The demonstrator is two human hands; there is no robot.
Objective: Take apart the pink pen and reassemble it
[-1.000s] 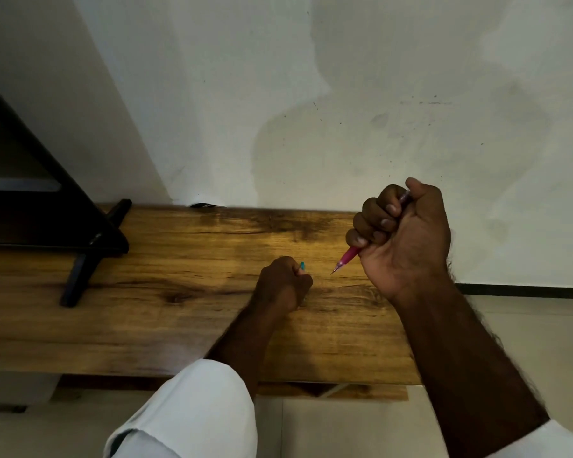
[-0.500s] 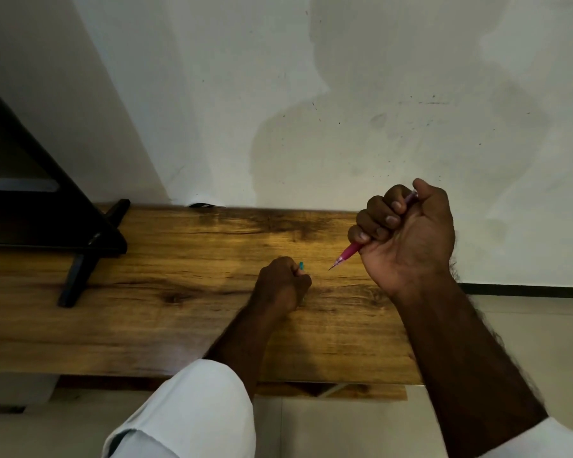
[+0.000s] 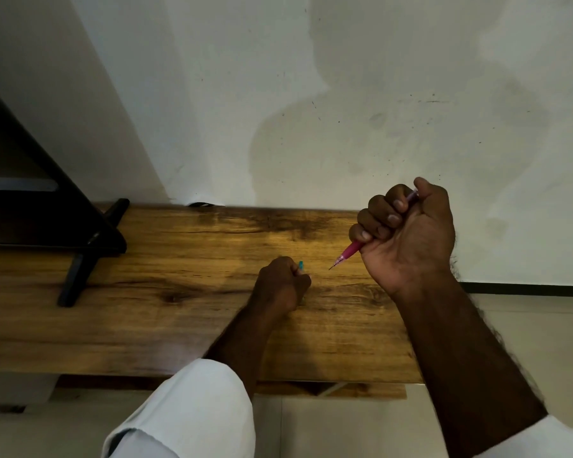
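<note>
Gripping the pink pen (image 3: pixel 350 250) in a full fist, the right hand (image 3: pixel 407 236) hangs raised above the right end of the wooden tabletop (image 3: pixel 179 292), well off its surface. All four fingers (image 3: pixel 374 214) are curled tight over the barrel and the thumb is pressed down on the top end, where a sliver of pink peeks out by the thumb tip. The lower part of the pen juts from the bottom of the fist, slanting down and to the left, its fine dark tip pointing toward the other hand.

Down on the wood, the left hand (image 3: pixel 282 285) sits clenched too, resting on the tabletop near the middle. A small teal piece (image 3: pixel 300 266) pokes up from between its thumb and fingers; too little of it shows to say what it is. Pen tip and teal piece are near each other but clearly apart, a gap of bare wood between them.

White sleeves (image 3: pixel 192 411) cover both upper forearms. At far left, a dark stand (image 3: pixel 80 259) rests its foot on the tabletop, and a pale wall (image 3: pixel 311 110) rises right behind the far edge.
</note>
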